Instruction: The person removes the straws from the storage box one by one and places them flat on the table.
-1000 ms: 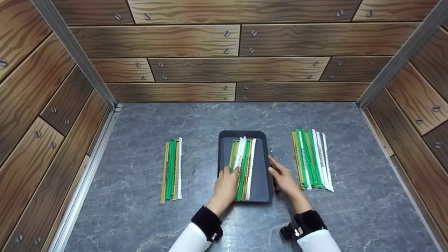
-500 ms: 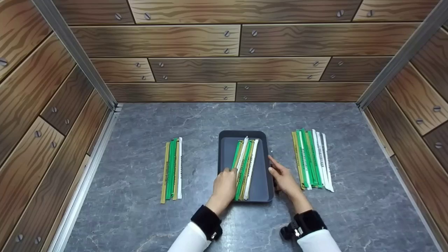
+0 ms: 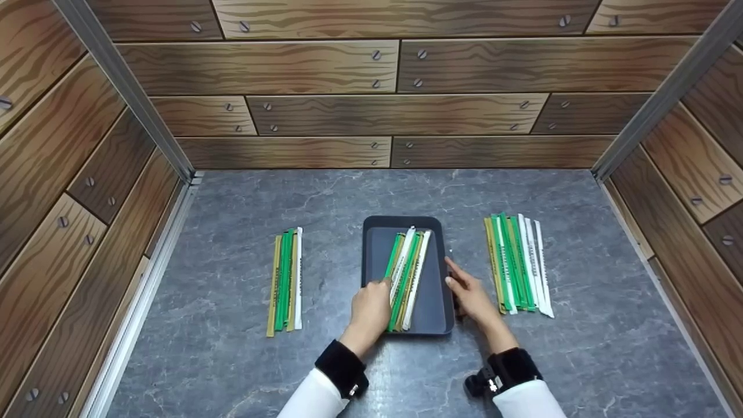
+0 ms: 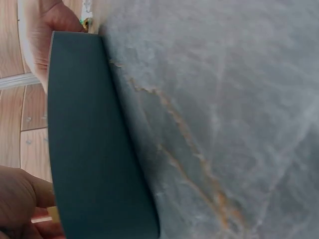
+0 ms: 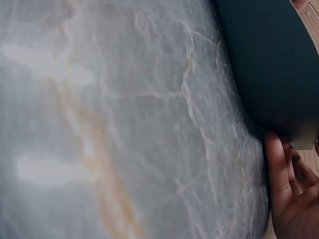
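A dark grey rectangular tray (image 3: 436, 278) stands mid-table, holding several long, thin wrapped straws (image 3: 407, 278) in green, gold and white. They lie slanted, far ends leaning right. My left hand (image 3: 371, 307) reaches over the tray's near left wall, fingers curled at the left side of the bundle. In the left wrist view a gold wrapper end (image 4: 53, 214) shows between the fingers of my left hand (image 4: 22, 204); how many straws it pinches is hidden. My right hand (image 3: 475, 299) rests against the tray's right wall, fingers extended, and its fingertips touch low on the wall in the right wrist view.
Several wrapped straws (image 3: 284, 278) lie side by side on the table left of the tray. A wider row of wrapped straws (image 3: 518, 264) lies to the right, beyond my right hand. Wood-patterned panels (image 3: 371, 116) enclose the table at the back and sides.
The straws in the tray have shifted right and tilted, their far ends swinging right. My left hand has moved slightly left and the gold straw there no longer shows in front. The right hand stays put.
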`<move>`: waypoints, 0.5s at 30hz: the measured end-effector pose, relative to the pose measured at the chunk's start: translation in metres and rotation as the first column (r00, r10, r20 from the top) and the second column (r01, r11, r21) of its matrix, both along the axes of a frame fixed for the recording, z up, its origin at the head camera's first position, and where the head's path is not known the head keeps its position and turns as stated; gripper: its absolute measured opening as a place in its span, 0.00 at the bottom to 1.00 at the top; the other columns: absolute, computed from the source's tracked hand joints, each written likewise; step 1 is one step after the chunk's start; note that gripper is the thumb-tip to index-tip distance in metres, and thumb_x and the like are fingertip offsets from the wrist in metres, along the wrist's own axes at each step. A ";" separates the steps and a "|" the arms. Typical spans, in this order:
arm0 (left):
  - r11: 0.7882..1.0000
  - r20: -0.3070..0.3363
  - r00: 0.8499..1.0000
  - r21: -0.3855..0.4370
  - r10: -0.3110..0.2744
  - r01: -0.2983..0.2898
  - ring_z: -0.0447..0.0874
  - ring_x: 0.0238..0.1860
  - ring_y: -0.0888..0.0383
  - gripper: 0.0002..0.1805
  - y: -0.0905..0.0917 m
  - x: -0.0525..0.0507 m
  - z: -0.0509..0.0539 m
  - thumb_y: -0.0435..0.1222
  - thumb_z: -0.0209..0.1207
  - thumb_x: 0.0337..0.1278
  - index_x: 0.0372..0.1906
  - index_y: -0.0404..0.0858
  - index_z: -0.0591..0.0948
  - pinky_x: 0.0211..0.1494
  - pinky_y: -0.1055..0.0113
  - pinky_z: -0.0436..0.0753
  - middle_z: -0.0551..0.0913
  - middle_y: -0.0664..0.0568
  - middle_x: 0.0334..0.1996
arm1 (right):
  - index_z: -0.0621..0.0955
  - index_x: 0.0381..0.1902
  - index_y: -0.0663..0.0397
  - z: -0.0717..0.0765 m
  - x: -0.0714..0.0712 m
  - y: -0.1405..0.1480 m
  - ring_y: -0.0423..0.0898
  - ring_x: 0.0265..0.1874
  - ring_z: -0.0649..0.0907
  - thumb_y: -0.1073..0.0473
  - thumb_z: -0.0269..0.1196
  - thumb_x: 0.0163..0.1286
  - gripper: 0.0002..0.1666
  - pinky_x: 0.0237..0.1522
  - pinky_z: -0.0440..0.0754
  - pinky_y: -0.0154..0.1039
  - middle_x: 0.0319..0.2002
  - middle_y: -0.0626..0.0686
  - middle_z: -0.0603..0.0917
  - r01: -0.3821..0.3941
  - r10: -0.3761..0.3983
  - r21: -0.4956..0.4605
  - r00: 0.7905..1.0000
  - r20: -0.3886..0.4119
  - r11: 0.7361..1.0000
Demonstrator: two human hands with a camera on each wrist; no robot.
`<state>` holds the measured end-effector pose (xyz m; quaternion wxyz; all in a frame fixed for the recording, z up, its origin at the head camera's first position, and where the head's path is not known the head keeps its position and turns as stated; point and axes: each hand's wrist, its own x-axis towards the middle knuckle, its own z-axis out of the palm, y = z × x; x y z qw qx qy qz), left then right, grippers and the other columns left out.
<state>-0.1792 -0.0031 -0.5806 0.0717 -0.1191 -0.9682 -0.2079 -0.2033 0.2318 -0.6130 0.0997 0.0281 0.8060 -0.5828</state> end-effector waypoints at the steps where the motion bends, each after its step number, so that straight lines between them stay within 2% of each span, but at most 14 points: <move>1: 1.000 0.000 1.000 0.011 0.003 -0.003 0.85 0.26 0.46 0.13 0.000 0.000 0.001 0.19 0.61 0.45 0.37 0.34 0.83 0.24 0.56 0.83 0.85 0.43 0.28 | 0.65 0.75 0.45 0.000 0.000 0.000 0.49 0.28 0.79 0.58 0.54 0.77 0.30 0.27 0.80 0.38 0.69 0.69 0.64 0.003 -0.003 0.002 1.000 -0.013 1.000; 2: 1.000 -0.007 1.000 0.024 0.005 -0.004 0.85 0.26 0.46 0.14 -0.001 0.001 0.003 0.18 0.62 0.43 0.37 0.34 0.82 0.24 0.56 0.83 0.85 0.43 0.29 | 0.65 0.75 0.46 0.000 0.000 -0.001 0.54 0.39 0.82 0.59 0.54 0.77 0.30 0.34 0.82 0.40 0.69 0.69 0.64 0.002 -0.002 0.004 1.000 -0.026 1.000; 4: 0.998 -0.027 1.000 0.056 0.010 -0.008 0.85 0.27 0.45 0.17 -0.002 0.002 0.006 0.17 0.62 0.40 0.39 0.33 0.81 0.26 0.56 0.84 0.84 0.42 0.30 | 0.65 0.74 0.48 0.000 -0.001 -0.001 0.59 0.57 0.76 0.60 0.54 0.77 0.30 0.45 0.81 0.42 0.68 0.70 0.64 0.006 -0.006 -0.003 0.999 -0.037 1.000; 5: 0.997 -0.044 0.999 0.073 0.012 -0.008 0.86 0.28 0.45 0.18 -0.003 0.002 0.007 0.16 0.62 0.40 0.40 0.33 0.81 0.27 0.56 0.84 0.84 0.42 0.31 | 0.65 0.74 0.49 -0.001 -0.001 -0.001 0.59 0.62 0.70 0.60 0.54 0.77 0.30 0.47 0.80 0.44 0.68 0.70 0.64 0.006 -0.006 -0.010 0.999 -0.040 1.000; 6: 0.996 -0.060 0.998 0.089 0.012 -0.006 0.85 0.29 0.45 0.20 -0.004 0.003 0.008 0.16 0.62 0.40 0.43 0.32 0.81 0.28 0.56 0.84 0.84 0.41 0.32 | 0.65 0.74 0.49 -0.001 -0.001 -0.001 0.60 0.63 0.71 0.60 0.54 0.77 0.30 0.46 0.81 0.44 0.69 0.70 0.64 0.008 -0.009 -0.013 0.999 -0.038 1.000; 8: 0.992 -0.089 0.996 0.128 0.019 -0.007 0.86 0.30 0.44 0.23 -0.006 0.004 0.011 0.15 0.60 0.43 0.48 0.31 0.81 0.30 0.57 0.85 0.84 0.40 0.34 | 0.65 0.74 0.48 -0.001 -0.001 -0.001 0.60 0.59 0.73 0.60 0.54 0.77 0.30 0.37 0.84 0.45 0.69 0.70 0.63 0.015 -0.016 -0.024 0.999 -0.029 1.000; 11: 0.977 -0.104 0.994 0.211 0.037 -0.014 0.86 0.29 0.45 0.25 -0.011 0.005 0.016 0.15 0.57 0.49 0.55 0.30 0.79 0.29 0.62 0.85 0.85 0.38 0.37 | 0.65 0.75 0.46 0.000 -0.001 -0.001 0.55 0.44 0.80 0.59 0.54 0.77 0.30 0.21 0.81 0.40 0.69 0.70 0.65 0.022 -0.022 -0.026 1.000 -0.010 0.999; 13: 0.959 -0.089 0.995 0.282 0.047 -0.020 0.86 0.29 0.47 0.25 -0.016 0.006 0.019 0.16 0.57 0.52 0.58 0.29 0.78 0.30 0.66 0.85 0.84 0.35 0.40 | 0.65 0.75 0.44 0.000 -0.001 -0.001 0.50 0.31 0.80 0.58 0.54 0.77 0.30 0.16 0.76 0.37 0.68 0.69 0.66 0.025 -0.025 -0.022 1.000 -0.001 0.999; 15: 0.936 -0.072 0.996 0.350 0.059 -0.030 0.87 0.31 0.47 0.26 -0.022 0.006 0.021 0.17 0.58 0.53 0.60 0.28 0.76 0.33 0.68 0.85 0.84 0.33 0.42 | 0.65 0.75 0.43 0.000 -0.001 0.000 0.46 0.21 0.74 0.58 0.54 0.77 0.30 0.13 0.72 0.36 0.67 0.69 0.67 0.023 -0.023 -0.020 1.000 0.006 1.000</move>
